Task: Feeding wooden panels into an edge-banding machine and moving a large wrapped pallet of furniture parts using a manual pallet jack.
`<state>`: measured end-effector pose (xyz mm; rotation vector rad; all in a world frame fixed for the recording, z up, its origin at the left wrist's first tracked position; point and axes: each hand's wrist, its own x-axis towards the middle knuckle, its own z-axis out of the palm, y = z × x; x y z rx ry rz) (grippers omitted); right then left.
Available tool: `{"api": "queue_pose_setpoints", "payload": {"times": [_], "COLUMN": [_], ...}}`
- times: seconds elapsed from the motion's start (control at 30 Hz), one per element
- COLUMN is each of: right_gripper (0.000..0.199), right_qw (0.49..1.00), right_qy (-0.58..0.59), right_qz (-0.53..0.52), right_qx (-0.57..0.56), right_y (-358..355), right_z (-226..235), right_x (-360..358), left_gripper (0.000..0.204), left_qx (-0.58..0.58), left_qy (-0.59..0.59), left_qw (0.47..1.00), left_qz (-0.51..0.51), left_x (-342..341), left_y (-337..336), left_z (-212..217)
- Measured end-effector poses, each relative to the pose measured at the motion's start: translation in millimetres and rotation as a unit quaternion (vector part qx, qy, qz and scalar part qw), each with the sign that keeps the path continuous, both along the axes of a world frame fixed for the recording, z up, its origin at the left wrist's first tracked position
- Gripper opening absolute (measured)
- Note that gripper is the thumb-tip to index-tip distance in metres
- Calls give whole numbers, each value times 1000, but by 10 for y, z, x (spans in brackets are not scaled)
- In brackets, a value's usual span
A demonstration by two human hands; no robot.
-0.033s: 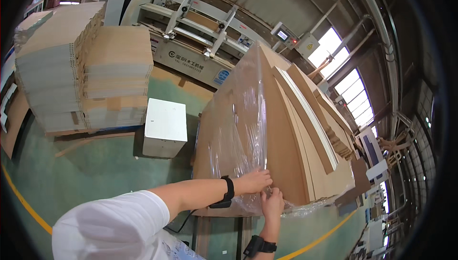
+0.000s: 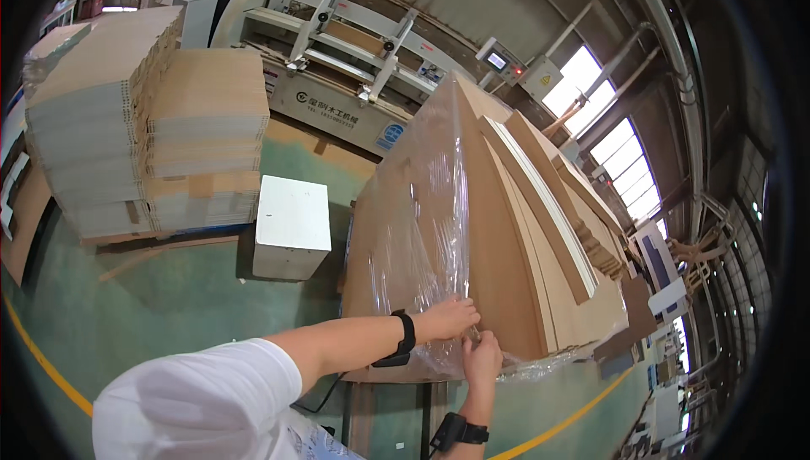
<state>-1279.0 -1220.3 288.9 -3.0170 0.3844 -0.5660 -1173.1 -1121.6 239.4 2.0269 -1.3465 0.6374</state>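
Note:
A tall stack of brown boards [image 2: 504,291] stands before me, its left side covered in clear plastic film [image 2: 439,245]. At the near corner, my left hand [image 2: 450,318] reaches across from the left and pinches the film with bent fingers. Just below and to the right, my right hand [image 2: 483,357] is closed on the film too, its fingertips close to those of the left. The exact bit of film between the fingers is partly hidden. Loose, crumpled film hangs along the stack's lower edge. Each wrist wears a black band.
A white box [image 2: 293,225] sits on the green floor left of the stack. Further left rise piles of boards [image 2: 207,110] on a pallet. A long woodworking machine [image 2: 337,97] stands behind. Narrow strips [image 2: 540,207] lie on the stack's top. Yellow lines [image 2: 46,363] mark the floor.

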Motion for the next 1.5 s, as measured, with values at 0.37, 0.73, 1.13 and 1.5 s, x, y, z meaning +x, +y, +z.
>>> {"api": "queue_pose_setpoints", "payload": {"times": [0.37,0.73,1.13,1.5], "right_gripper": [38,33,59,37], "right_qw": [996,936,995,979], "right_qy": [48,163,88,174], "right_qz": [-74,-210,49,-30], "right_qx": [32,232,11,97], "right_y": [203,-123,129,246], "right_z": [73,-313,-269,-763], "right_x": [-995,-3413,-26,-100], "left_gripper": [10,32,18,41], "left_qx": [20,-32,4,75], "left_qy": [178,328,71,110], "left_qw": [984,940,993,989], "left_qz": [5,91,98,61], "left_x": [240,288,56,273], "left_y": [-238,-259,669,456], "left_z": [-226,-817,-574,-682]}}
